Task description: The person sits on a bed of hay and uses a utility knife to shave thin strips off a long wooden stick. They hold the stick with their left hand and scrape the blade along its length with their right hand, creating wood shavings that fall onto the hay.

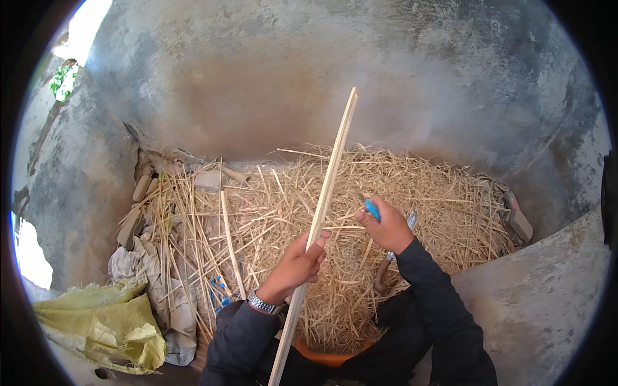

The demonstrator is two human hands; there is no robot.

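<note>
Long strip (335,161), head view: it's in L hand (299,264), w/ that grip pinching it. Its long way runs up & away, leaning a bit R, above the straw (444,206). R hand (389,228) is near but apart, on the strip's R side, its grip squeezing a small blue thing (372,209). L hand's nearer.

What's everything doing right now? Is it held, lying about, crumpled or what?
Left hand: closed around the strip
Right hand: closed on the blue thing
Long pale strip: held, slanting
Blue thing: held, mostly hidden
Wooden-handled tool: not held
Straw-coloured slivers: loose, heaped
Yellow sack: crumpled
Watch: worn on left wrist
</note>
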